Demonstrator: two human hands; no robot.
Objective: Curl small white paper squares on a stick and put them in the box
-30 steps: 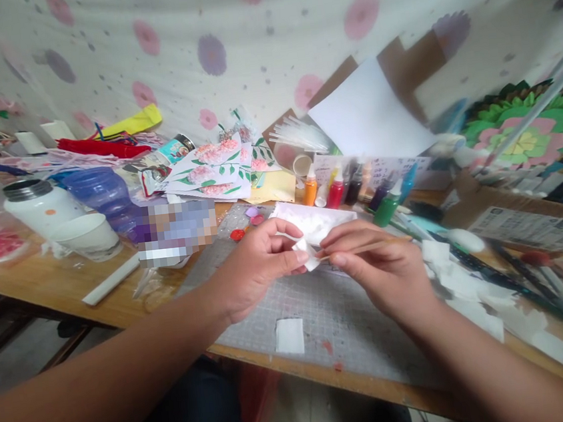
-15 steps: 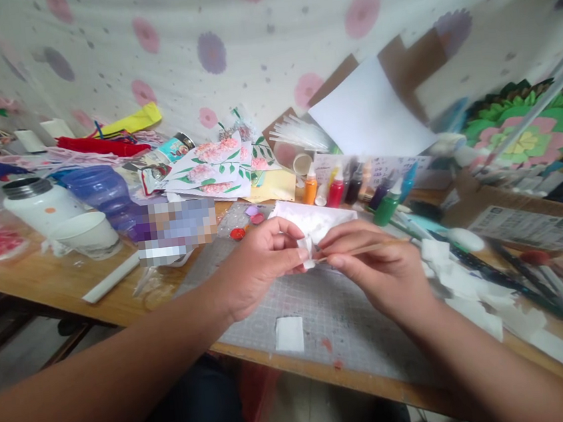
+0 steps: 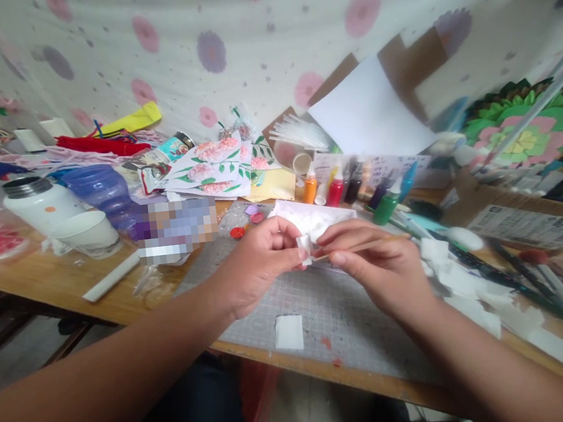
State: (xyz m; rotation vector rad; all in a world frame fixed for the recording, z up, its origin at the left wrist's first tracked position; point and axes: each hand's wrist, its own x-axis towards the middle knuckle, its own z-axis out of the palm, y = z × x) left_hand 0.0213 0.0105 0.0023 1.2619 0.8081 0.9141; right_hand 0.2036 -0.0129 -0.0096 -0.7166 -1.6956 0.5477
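Between the thumb and fingers of my left hand (image 3: 276,252) is a small white piece of paper (image 3: 305,245), pinched upright. My right hand (image 3: 376,248) is closed around a thin wooden stick (image 3: 348,249), whose left end meets the lower part of the paper. The fingertips of both hands are close together, over the front edge of a white tray (image 3: 322,215) with white bits in it. On the grey cutting mat (image 3: 250,295) below lies a white square of paper (image 3: 289,332).
Paint bottles, among them a green one (image 3: 387,205) and a red one (image 3: 334,188), stand behind the tray. Torn white paper (image 3: 471,295) and brushes lie at right by a cardboard box (image 3: 523,212). A white cup (image 3: 87,235) and a blue container (image 3: 101,196) are at left.
Both hands stay in nearly the same place. The stick and the paper between my fingers have shifted very slightly.
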